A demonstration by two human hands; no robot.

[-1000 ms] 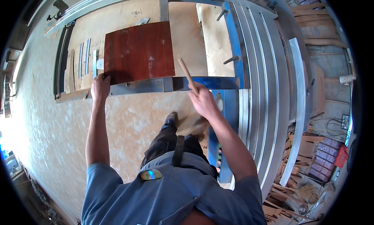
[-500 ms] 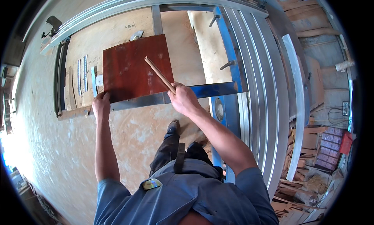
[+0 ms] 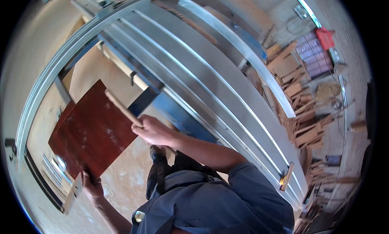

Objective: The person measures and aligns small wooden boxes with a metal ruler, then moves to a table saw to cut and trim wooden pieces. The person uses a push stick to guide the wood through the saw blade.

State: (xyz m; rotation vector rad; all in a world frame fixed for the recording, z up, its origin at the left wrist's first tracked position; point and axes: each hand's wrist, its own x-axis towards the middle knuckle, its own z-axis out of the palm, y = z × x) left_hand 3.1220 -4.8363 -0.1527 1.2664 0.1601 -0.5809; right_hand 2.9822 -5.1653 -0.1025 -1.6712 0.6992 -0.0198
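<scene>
A dark reddish-brown wooden board (image 3: pixel 95 132) lies tilted across the view at the left, over the saw's side table frame. My left hand (image 3: pixel 92 187) is closed on its near edge, close to the lower left corner. My right hand (image 3: pixel 152 130) is wrapped round a thin wooden stick (image 3: pixel 119 104), which points up and left over the board. The right knuckles are beside the board's right corner; whether they touch it I cannot tell. Behind the board's upper left edge a second reddish-brown edge shows.
A grey sliding saw table (image 3: pixel 190 76) with long metal rails stretches from top to lower right. A small wooden block (image 3: pixel 287 176) sits on it. Beyond lie a long pale metal bar (image 3: pixel 243 51), heaped wood offcuts (image 3: pixel 304 112) and a red container (image 3: pixel 325 38).
My view has turned to the right, so the saw table fills the middle. Both hands keep hold of the board and the stick, and the board appears more tilted.
</scene>
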